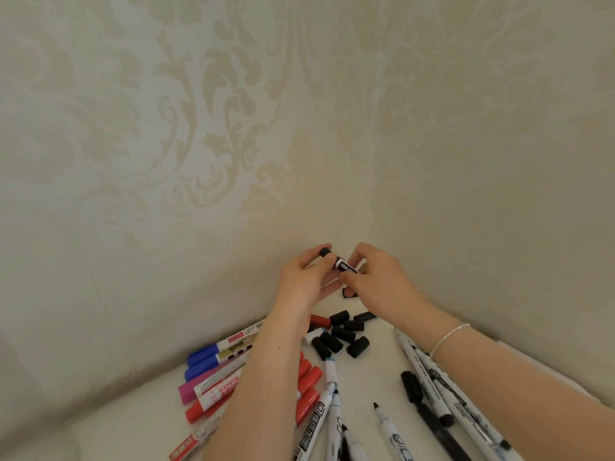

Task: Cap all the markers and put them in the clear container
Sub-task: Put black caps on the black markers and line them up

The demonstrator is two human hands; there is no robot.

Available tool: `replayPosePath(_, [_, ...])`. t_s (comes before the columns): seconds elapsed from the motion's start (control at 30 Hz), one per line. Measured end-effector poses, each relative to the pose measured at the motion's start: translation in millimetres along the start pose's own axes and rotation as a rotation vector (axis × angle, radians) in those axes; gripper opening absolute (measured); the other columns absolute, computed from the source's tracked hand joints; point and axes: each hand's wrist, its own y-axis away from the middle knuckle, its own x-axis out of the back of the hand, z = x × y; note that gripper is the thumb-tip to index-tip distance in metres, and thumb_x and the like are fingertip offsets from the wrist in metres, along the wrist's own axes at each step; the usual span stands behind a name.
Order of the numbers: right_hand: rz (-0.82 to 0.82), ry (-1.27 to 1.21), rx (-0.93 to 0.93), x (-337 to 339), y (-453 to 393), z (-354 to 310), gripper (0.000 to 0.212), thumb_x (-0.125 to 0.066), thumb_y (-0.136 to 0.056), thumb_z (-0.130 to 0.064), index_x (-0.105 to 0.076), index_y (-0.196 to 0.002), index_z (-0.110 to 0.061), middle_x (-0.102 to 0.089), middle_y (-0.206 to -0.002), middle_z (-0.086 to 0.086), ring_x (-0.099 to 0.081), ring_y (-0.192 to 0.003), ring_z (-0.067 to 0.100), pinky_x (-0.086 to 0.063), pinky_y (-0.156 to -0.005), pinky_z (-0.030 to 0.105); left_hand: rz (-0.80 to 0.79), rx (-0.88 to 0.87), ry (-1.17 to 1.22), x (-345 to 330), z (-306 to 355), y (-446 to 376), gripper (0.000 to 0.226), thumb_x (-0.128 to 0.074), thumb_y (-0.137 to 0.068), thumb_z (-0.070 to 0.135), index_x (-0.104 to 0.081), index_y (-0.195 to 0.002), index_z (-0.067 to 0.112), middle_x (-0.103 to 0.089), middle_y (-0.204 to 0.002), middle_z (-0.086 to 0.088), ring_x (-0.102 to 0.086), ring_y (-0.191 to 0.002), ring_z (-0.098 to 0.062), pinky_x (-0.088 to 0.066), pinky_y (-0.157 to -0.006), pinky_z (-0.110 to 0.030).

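Item: one black marker (342,266), short round barrel, smooth plastic, with a white band and white lettering near its middle. It was held raised over the far corner of the white surface (369,387), close to the papered walls. The left hand (307,281) pinched its black capped end (324,252) between thumb and curled fingers; the right hand (374,277) pinched the barrel's other end, which its fingers hid.

Loose black caps (342,337), stubby ribbed cylinders, lay clustered below the hands, with one red cap (321,321) beside them.

On the left of the surface lay thick markers in a fan: blue-capped (203,357), pink-capped (188,392) and red-capped (307,390), glossy, with printed labels.

On the right lay slim white-barrelled markers (442,390) with black print, one uncapped with a black tip (377,407), and a black marker (426,410).

A thin silver bracelet (449,337) circled the right wrist.

Walls: cream damask wallpaper (216,144), matte with a raised leaf pattern.
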Motion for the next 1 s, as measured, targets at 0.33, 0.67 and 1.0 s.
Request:
replayPosePath(0.33, [-0.128, -0.229, -0.065, 14, 19, 2, 0.016, -0.056, -0.094, -0.023, -0.048, -0.093, -0.010, -0.072, -0.080, 0.009, -0.065, -0.051, 0.021, -0.055, -0.051, 0.032, -0.043, -0.031, -0.188, -14, 7, 8, 0.030, -0.061, -0.092, 0.012, -0.060, -0.121, 0.017, -0.075, -0.094, -0.009, -0.073, -0.082, -0.016, -0.057, -0.066, -0.018])
replayPosePath(0.67, [-0.292, -0.156, 0.016, 7, 37, -6, 0.018, -0.050, -0.098, -0.032, -0.049, -0.095, -0.015, -0.075, -0.079, 0.002, -0.061, -0.053, 0.018, -0.042, -0.044, 0.021, -0.029, -0.080, -0.248, 28, 44, 14, 0.027, -0.058, -0.096, 0.014, -0.058, -0.123, 0.016, -0.074, -0.100, -0.007, -0.073, -0.090, -0.020, -0.058, -0.079, -0.034])
replayPosePath(1.0, [-0.210, -0.153, -0.011, 10, 28, -11, 0.017, -0.050, -0.098, -0.030, -0.050, -0.095, -0.013, -0.074, -0.078, 0.003, -0.059, -0.047, 0.018, -0.035, -0.036, 0.014, -0.051, -0.010, -0.147, 10, 32, 12, 0.023, -0.057, -0.095, 0.010, -0.059, -0.119, 0.010, -0.074, -0.098, -0.012, -0.074, -0.084, -0.022, -0.058, -0.064, -0.028])
